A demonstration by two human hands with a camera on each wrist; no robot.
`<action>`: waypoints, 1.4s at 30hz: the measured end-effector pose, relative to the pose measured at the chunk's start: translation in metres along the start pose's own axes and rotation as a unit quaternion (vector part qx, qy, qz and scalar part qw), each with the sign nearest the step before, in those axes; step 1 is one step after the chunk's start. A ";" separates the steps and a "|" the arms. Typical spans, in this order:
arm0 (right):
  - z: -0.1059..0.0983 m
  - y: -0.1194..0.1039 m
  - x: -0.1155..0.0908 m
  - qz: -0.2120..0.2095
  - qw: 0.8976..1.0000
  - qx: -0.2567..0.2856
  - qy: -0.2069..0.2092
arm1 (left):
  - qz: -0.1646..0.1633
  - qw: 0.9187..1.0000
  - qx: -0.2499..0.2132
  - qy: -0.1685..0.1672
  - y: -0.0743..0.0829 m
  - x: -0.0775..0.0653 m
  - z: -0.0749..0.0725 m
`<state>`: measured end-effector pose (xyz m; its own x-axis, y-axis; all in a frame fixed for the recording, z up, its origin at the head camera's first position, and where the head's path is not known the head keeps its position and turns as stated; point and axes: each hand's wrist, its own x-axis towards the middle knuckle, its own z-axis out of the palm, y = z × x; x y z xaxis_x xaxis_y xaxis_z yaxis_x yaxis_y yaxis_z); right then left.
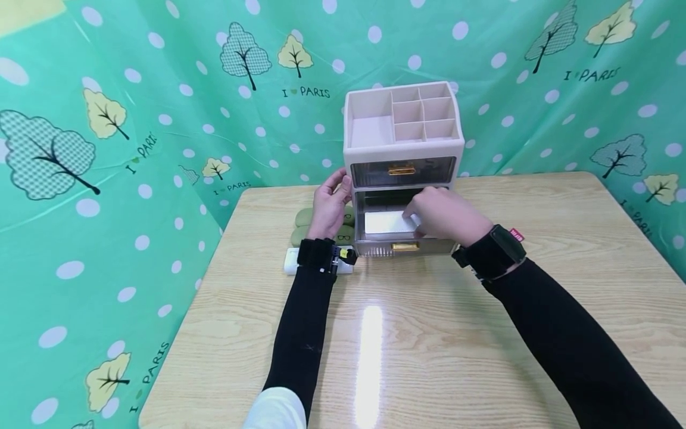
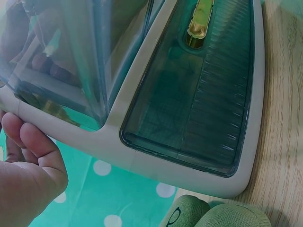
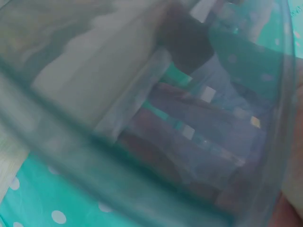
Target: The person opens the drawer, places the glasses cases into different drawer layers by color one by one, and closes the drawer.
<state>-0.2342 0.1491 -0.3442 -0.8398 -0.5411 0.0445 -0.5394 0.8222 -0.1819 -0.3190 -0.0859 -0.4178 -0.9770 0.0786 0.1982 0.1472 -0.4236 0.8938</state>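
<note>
Black sleeves [image 1: 552,333] extend forward in head view; the right hand [image 1: 447,214], bent over the pulled-out lower drawer [image 1: 375,247], grips the white box [image 1: 384,222] inside. Left wrist view: the half-open left hand [image 2: 33,170] touches the side of the organizer [image 2: 116,139]. Right wrist view, blurred: fingers [image 3: 189,106] at the box.

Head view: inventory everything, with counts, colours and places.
Cloth: 1, dotted green, behind and left.
Table: 1, light wood, lower half.
Drawer unit: 1, white, table's back.
Drawers: 2 visible, smoky clear, shut above open.
Handles: 2 visible, gold, drawer fronts.
Box: 1, white, in open drawer.
Glasses cases: 2, green, left of unit.
Block: 1, white, nearer than cases.
Wristbands: 2, black, left and right.
Tag: 1, red, beside right wristband.
Sleeves: 2 black, 1 pale, below wristbands.
Left grip: 1, bare, at unit's left side.
Right grip: 1, bare, at box.
</note>
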 end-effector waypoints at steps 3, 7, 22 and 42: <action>0.000 0.002 0.001 -0.011 1.000 -0.002 0.001 | 0.001 1.000 0.001 -0.001 0.000 0.000 0.000; 0.000 0.005 0.002 -0.015 1.000 -0.008 0.006 | 0.000 1.000 0.002 0.001 0.000 0.000 0.000; -0.001 0.019 0.011 -0.010 1.000 -0.013 0.025 | 0.007 1.000 -0.001 -0.004 0.000 -0.002 0.000; 0.001 0.026 0.022 -0.051 0.992 -0.105 0.057 | 0.006 1.000 0.005 -0.001 0.003 -0.006 0.005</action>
<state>-0.2664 0.1587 -0.3490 -0.7748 -0.6101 0.1659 -0.6133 0.7890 0.0371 -0.3121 -0.0836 -0.4142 -0.9749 0.0747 0.2098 0.1607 -0.4160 0.8950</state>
